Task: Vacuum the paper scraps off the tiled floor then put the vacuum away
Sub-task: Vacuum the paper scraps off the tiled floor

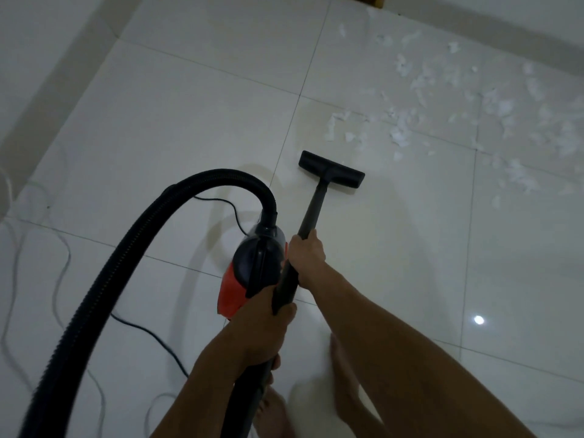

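White paper scraps (458, 102) lie scattered over the glossy tiled floor (189, 121) at the upper right. The black floor nozzle (331, 168) rests flat on the tiles just short of the nearest scraps. Its black wand (311, 210) runs back to my hands. My right hand (307, 255) grips the wand higher up. My left hand (262, 327) is closed around the wand's lower end, beside the red and black vacuum body (252, 273). A ribbed black hose (126, 257) arcs from the body's top down to the lower left.
A black power cord (151, 335) and a thin white cable (60, 279) trail over the floor at the left. A pale wall base (57, 74) runs along the upper left, another along the upper right. My bare feet (344, 384) stand at the bottom.
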The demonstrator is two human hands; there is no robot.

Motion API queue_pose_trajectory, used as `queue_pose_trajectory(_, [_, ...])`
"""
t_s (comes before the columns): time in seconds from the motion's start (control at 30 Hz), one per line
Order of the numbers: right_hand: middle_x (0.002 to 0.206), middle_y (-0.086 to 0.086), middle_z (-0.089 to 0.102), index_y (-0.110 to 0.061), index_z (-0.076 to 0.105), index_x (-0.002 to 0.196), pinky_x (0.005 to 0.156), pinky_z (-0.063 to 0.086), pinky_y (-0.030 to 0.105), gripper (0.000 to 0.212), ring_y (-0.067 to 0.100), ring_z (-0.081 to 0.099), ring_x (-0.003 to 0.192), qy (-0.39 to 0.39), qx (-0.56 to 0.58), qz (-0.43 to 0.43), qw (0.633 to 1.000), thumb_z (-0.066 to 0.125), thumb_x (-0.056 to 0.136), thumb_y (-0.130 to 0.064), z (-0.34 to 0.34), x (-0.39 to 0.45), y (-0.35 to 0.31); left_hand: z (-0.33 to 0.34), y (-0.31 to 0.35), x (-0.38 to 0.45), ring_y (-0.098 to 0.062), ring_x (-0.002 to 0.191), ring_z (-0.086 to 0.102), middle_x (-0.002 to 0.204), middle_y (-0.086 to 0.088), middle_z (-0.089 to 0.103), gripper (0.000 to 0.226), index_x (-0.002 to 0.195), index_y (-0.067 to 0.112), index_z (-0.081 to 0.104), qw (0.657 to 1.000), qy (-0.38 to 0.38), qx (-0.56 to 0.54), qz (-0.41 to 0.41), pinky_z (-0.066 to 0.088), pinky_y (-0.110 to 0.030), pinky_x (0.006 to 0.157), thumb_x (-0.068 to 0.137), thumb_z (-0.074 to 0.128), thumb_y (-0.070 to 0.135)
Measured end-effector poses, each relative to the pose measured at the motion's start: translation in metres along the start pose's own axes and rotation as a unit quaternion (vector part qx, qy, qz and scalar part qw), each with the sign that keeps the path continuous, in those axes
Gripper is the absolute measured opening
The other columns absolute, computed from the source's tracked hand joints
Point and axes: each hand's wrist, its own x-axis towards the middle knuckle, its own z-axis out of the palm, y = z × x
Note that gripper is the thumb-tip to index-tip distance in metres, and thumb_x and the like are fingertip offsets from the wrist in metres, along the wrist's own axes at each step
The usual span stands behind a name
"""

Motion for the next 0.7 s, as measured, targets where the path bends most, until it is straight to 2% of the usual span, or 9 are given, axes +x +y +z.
queue_pose_trajectory(0.07, [0.114,0.018,0.062,-0.022,0.025,0.155,0.038,0.047,0.020,0.057,0.019,0.059,0.054,-0.016,0.004,0.008,1.000,0.046,0.102,-0.022,0.007,-0.002,0.006,-0.002,-0.005,0.007,-0.010,0.039,0.050,0.069,-0.007,0.051,0.017,0.114,0.021,0.050,1.000,0.000,-0.026,-0.015,0.048,-0.028,0.045,0.099,0.046,0.030])
queue_pose_trajectory(0.17, [0.116,0.018,0.061,-0.017,0.030,0.152,0.037,0.047,0.020,0.053,0.020,0.061,0.055,-0.005,-0.015,0.010,1.000,0.043,0.101,-0.019,0.013,0.005,0.013,0.000,-0.010,0.018,-0.012,0.040,0.051,0.073,-0.009,0.051,0.016,0.110,0.019,0.050,0.999,-0.002,-0.048,-0.026,0.048,-0.028,0.045,0.100,0.046,0.031])
queue_pose_trajectory(0.3, [0.113,0.016,0.060,-0.014,0.032,0.150,0.031,0.040,0.015,0.050,0.020,0.062,0.057,0.012,-0.047,-0.003,0.999,0.043,0.101,-0.017,0.012,0.015,0.011,0.004,-0.010,0.030,-0.014,0.043,0.053,0.078,-0.012,0.052,0.020,0.117,0.022,0.049,0.997,-0.002,-0.069,-0.032,0.049,-0.029,0.049,0.100,0.045,0.031])
queue_pose_trajectory(0.43, [0.117,0.016,0.061,-0.010,0.039,0.145,0.030,0.036,0.014,0.045,0.016,0.057,0.056,0.022,-0.097,-0.022,0.995,0.043,0.102,-0.019,0.003,0.026,-0.007,0.007,0.008,0.030,-0.012,0.045,0.054,0.087,-0.013,0.054,0.026,0.125,0.030,0.038,0.998,-0.002,-0.053,-0.046,0.049,-0.025,0.045,0.100,0.043,0.036])
queue_pose_trajectory(0.5, [0.121,0.015,0.059,-0.007,0.044,0.139,0.039,0.043,0.018,0.040,0.017,0.056,0.066,0.023,-0.132,-0.045,0.990,0.044,0.101,-0.020,-0.001,0.035,-0.022,0.008,0.022,0.033,-0.013,0.046,0.055,0.087,-0.013,0.056,0.024,0.122,0.029,0.038,0.999,0.016,-0.039,-0.034,0.048,-0.024,0.043,0.100,0.043,0.036])
queue_pose_trajectory(0.57, [0.122,0.015,0.059,-0.007,0.046,0.137,0.068,0.057,0.031,0.040,0.026,0.062,0.090,0.023,-0.141,-0.051,0.988,0.045,0.098,-0.019,-0.004,0.044,-0.038,0.010,0.038,0.040,-0.013,0.044,0.054,0.080,-0.012,0.056,0.021,0.119,0.025,0.041,0.999,0.031,-0.031,-0.020,0.046,-0.023,0.042,0.100,0.043,0.035])
queue_pose_trajectory(0.6, [0.121,0.014,0.058,-0.008,0.046,0.137,0.079,0.058,0.038,0.041,0.029,0.062,0.097,0.019,-0.133,-0.048,0.990,0.045,0.097,-0.019,-0.006,0.049,-0.046,0.010,0.045,0.045,-0.013,0.042,0.053,0.076,-0.011,0.055,0.019,0.117,0.025,0.043,0.999,0.032,-0.030,-0.016,0.046,-0.024,0.042,0.100,0.043,0.034])
queue_pose_trajectory(0.63, [0.119,0.014,0.058,-0.010,0.045,0.138,0.082,0.057,0.041,0.044,0.030,0.062,0.098,0.013,-0.121,-0.042,0.992,0.045,0.095,-0.018,-0.007,0.054,-0.053,0.009,0.053,0.050,-0.012,0.040,0.052,0.072,-0.010,0.054,0.017,0.115,0.025,0.045,0.999,0.030,-0.031,-0.013,0.046,-0.024,0.042,0.100,0.043,0.033])
queue_pose_trajectory(0.7, [0.115,0.013,0.057,-0.015,0.039,0.142,0.077,0.060,0.042,0.051,0.028,0.063,0.092,-0.016,-0.083,-0.023,0.996,0.045,0.091,-0.017,-0.011,0.061,-0.065,0.007,0.069,0.060,-0.011,0.037,0.050,0.066,-0.008,0.050,0.014,0.112,0.024,0.048,0.999,0.026,-0.031,-0.006,0.045,-0.025,0.041,0.101,0.042,0.031])
